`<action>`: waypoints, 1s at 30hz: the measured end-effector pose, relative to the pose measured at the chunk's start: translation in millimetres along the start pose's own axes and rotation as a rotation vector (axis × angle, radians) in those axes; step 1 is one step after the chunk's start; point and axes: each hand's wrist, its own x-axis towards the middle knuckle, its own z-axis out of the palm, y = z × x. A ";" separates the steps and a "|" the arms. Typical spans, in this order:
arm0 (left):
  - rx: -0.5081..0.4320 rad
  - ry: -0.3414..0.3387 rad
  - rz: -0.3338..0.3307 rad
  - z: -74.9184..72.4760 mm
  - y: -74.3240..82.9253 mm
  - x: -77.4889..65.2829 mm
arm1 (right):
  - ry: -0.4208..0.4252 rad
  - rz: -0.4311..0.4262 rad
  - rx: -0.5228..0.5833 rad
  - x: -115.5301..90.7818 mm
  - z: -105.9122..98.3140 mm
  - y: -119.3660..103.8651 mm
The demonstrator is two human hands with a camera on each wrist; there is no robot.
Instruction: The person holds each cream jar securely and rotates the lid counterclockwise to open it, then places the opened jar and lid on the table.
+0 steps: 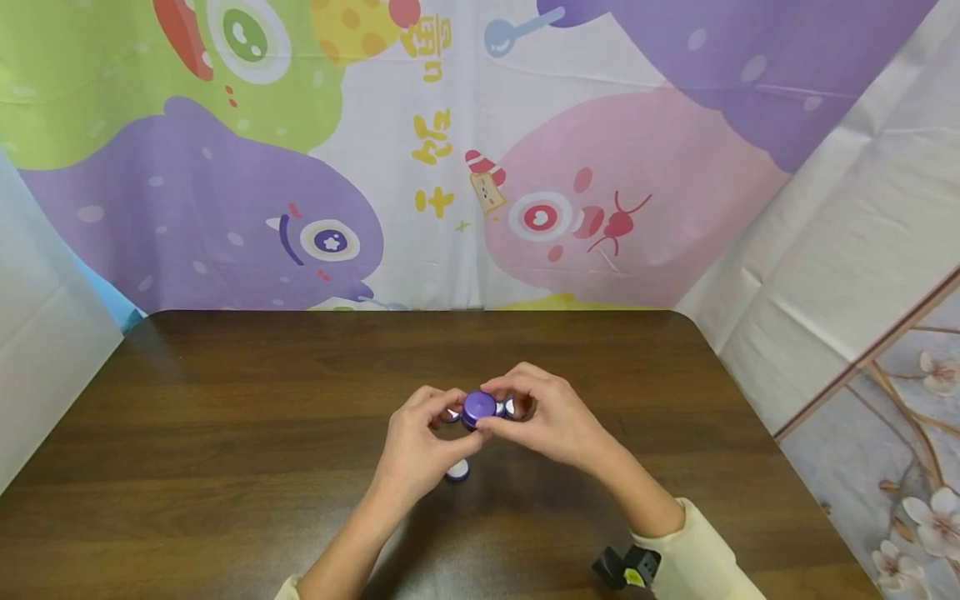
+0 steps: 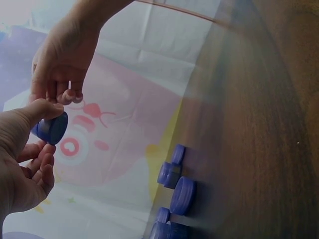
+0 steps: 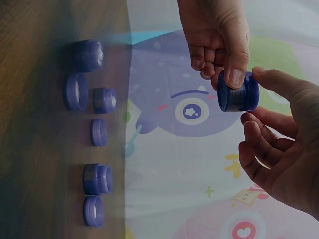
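A small purple screw-top jar (image 1: pixel 480 408) with its lid on is held up in front of me between both hands. My left hand (image 1: pixel 420 437) pinches the labelled body of the jar between thumb and fingers. On the lid side, my right hand (image 1: pixel 547 417) grips the rim with thumb and fingertips, as the right wrist view shows. Beyond the hands, an open purple jar (image 3: pixel 97 179) stands on the table beside a loose lid (image 3: pixel 93 211). Another small jar (image 3: pixel 104 100) and a small lid (image 3: pixel 98 132) line up with them.
A larger purple jar (image 3: pixel 88 55) and a wide lid (image 3: pixel 76 92) stand at the end of that row. The brown wooden table (image 1: pixel 225 450) meets a printed cartoon curtain (image 1: pixel 420 275) at its back edge. A small black device (image 1: pixel 626 568) sits at my right sleeve.
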 end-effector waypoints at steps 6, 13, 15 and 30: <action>-0.007 -0.005 -0.006 0.0 0.8 -0.1 | -0.068 0.003 0.032 -1.4 -1.5 -1.0; 0.013 0.009 -0.004 0.0 -0.5 0.0 | -0.060 -0.006 0.037 -2.0 -3.2 -2.0; 0.012 0.010 -0.006 0.0 -0.6 0.0 | -0.031 -0.007 0.028 -1.9 -2.7 -1.5; -0.005 0.007 0.004 0.2 0.0 -1.0 | -0.075 -0.010 0.046 -1.9 -3.4 -1.1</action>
